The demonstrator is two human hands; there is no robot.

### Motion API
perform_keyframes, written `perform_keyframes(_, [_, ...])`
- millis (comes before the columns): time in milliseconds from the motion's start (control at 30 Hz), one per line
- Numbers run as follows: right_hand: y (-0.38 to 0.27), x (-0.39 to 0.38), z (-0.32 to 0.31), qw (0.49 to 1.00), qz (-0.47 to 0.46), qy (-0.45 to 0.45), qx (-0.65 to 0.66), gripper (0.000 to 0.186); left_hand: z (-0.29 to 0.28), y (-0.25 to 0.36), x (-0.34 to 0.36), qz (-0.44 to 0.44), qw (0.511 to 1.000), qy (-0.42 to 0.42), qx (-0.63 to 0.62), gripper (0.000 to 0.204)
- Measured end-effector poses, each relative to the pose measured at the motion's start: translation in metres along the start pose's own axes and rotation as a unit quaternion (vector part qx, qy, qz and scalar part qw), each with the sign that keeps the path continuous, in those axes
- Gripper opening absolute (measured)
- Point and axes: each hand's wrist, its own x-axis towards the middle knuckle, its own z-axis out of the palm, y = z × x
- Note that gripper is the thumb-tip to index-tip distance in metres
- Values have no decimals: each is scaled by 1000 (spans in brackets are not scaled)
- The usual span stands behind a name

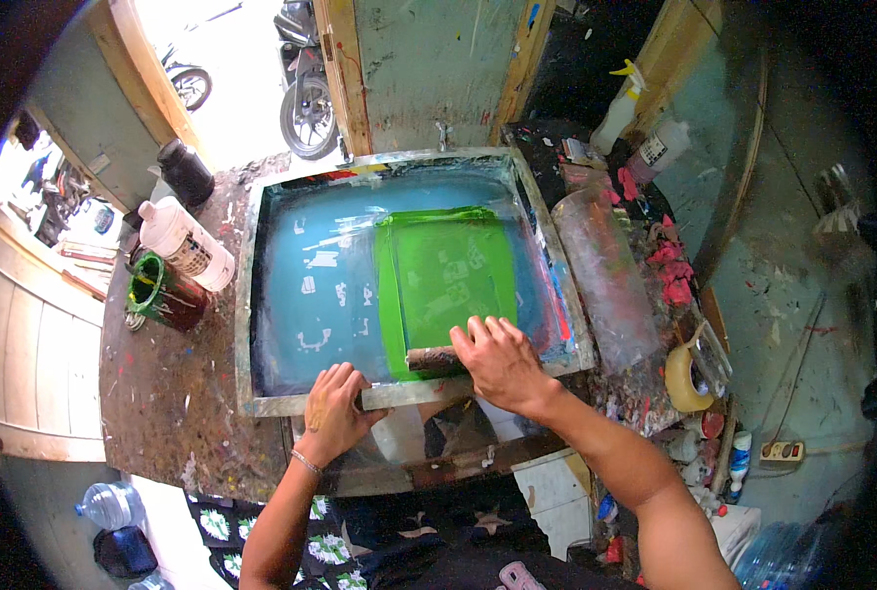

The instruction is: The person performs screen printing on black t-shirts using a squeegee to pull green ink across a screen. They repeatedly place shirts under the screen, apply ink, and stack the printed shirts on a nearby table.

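A screen printing frame [389, 396] lies on the worktable, its blue mesh [301, 236] marked with pale stencil shapes. Bright green ink [497, 256] covers a broad patch right of the mesh's middle, thickest in a ridge along the far edge. My right hand [502, 364] is closed around the dark wooden handle of a squeegee [430, 360], at the near end of the green patch. Its blade is mostly hidden beneath the handle. With fingers curled over the frame's near rim, my left hand [334, 413] grips it left of the squeegee.
Left of the frame stand a green ink tub [168, 295], a white bottle [187, 246] and a dark jar [184, 172]. Toward the right are a stained clear sheet [607, 275], a tape roll [689, 379], pink rags [669, 261] and a spray bottle [617, 113]. Hinge clamps [443, 136] sit behind.
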Motion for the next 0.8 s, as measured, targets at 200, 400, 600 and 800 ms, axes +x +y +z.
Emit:
perform_keyframes(200, [-4, -8, 7, 998, -9, 60, -33, 26, -1, 2, 0, 14, 1000, 17, 9, 48])
perform_keyframes(400, [-8, -9, 5, 996, 8, 82, -15, 35, -1, -1, -3, 17, 1000, 10, 17, 48])
perform_keyframes(600, [-14, -17, 7, 994, 46, 101, 2, 24, -4, 3, -2, 12, 1000, 11, 18, 47])
perform_keyframes(800, [-14, -21, -6, 991, 26, 130, -34, 33, -23, 14, 2, 0, 1000, 17, 7, 43])
